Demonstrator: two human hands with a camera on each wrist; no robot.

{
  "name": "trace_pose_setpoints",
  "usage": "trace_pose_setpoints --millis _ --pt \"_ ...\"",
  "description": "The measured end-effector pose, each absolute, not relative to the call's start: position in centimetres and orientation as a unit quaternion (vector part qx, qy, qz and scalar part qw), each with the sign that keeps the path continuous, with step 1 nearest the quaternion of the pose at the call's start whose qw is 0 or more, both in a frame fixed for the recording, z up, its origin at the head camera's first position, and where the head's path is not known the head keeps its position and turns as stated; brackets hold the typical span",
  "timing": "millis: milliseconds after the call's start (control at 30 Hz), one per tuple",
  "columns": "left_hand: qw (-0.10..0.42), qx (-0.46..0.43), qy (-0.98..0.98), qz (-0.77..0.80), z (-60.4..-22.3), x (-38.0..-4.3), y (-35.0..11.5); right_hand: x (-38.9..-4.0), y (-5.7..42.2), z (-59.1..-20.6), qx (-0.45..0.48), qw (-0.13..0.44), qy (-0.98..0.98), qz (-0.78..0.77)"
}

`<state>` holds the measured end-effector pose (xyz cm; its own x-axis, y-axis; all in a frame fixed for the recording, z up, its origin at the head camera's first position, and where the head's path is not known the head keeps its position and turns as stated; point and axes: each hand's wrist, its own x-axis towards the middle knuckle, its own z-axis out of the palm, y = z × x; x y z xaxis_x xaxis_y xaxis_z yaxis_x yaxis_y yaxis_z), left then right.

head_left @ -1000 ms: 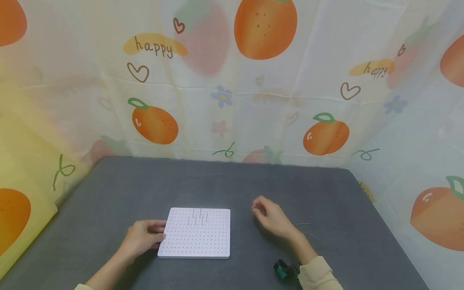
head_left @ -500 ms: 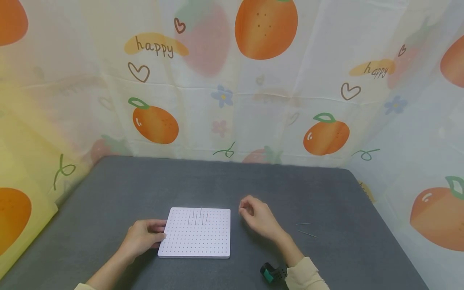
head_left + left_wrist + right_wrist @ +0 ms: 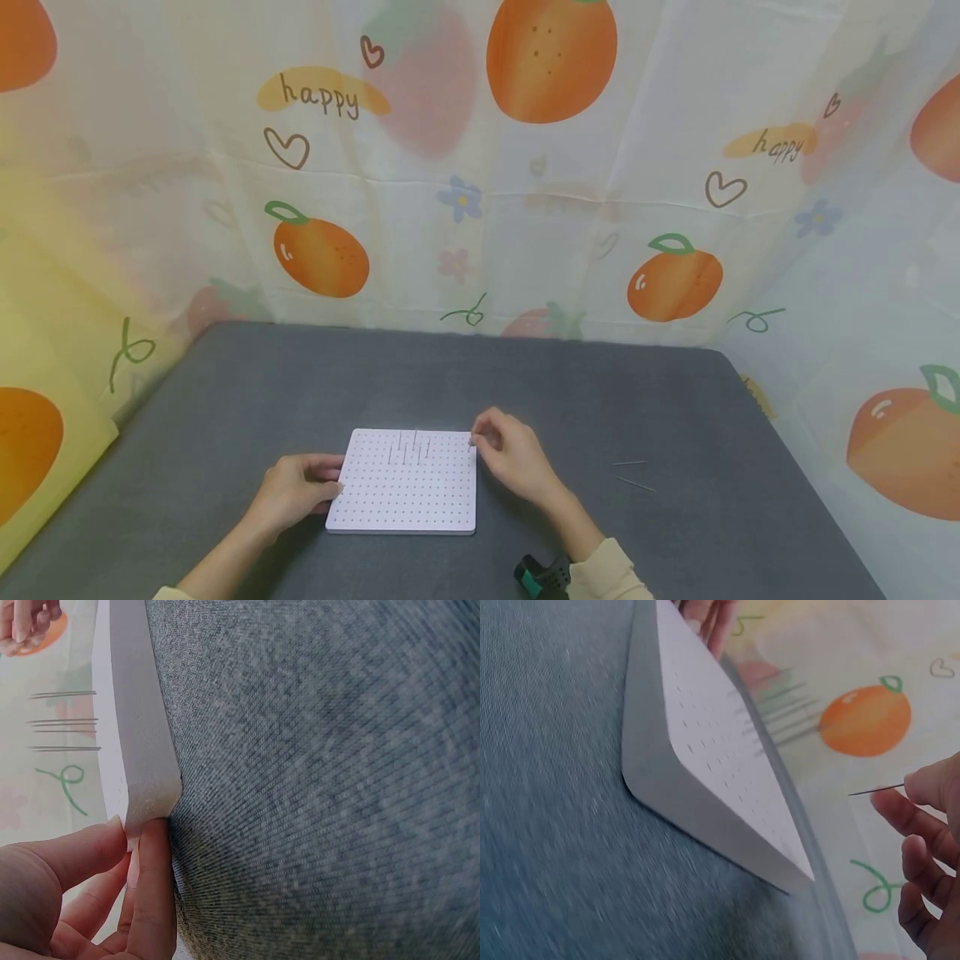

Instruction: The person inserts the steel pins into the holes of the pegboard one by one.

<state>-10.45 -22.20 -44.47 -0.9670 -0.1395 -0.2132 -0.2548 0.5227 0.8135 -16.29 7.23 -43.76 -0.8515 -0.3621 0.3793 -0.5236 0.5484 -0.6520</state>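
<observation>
A white pegboard [image 3: 401,492] dotted with rows of small holes lies on the dark grey table. Several thin metal pins [image 3: 405,454] stand upright in its far part. My left hand [image 3: 292,492] grips the board's left edge; in the left wrist view the thumb [image 3: 94,851] is at the top edge and the fingers are against the side. Between thumb and index finger, my right hand [image 3: 513,454] pinches a thin metal pin [image 3: 874,790]. That hand is at the board's far right corner, and the pin's tip points toward the board in the right wrist view.
Two loose pins [image 3: 636,483] lie on the table [image 3: 720,517] to the right of the right forearm. A black and green wrist device [image 3: 542,575] sits at the right wrist. Behind the table hangs a fruit-printed curtain [image 3: 420,250].
My right hand has moved left with the pin, from the open table to the board's far right corner. The left hand and the board have stayed in place.
</observation>
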Motion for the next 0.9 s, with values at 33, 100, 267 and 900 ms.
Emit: trace_pose_setpoints --millis 33,100,267,900 --pt "0.060 -0.113 0.870 0.476 -44.5 -10.5 -22.2 -16.2 7.0 -43.8 0.255 0.099 -0.874 0.401" --pt "0.059 -0.112 0.869 0.479 -44.5 -10.5 -22.2 -15.9 6.6 -43.8 0.257 0.097 -0.875 0.398" --pt "0.059 -0.111 0.869 0.479 -44.5 -10.5 -22.2 -15.5 5.6 -43.9 0.261 0.107 -0.876 0.390" --pt "0.058 -0.109 0.870 0.477 -44.4 -10.4 -22.2 -14.6 2.4 -44.8 0.284 0.126 -0.887 0.342"
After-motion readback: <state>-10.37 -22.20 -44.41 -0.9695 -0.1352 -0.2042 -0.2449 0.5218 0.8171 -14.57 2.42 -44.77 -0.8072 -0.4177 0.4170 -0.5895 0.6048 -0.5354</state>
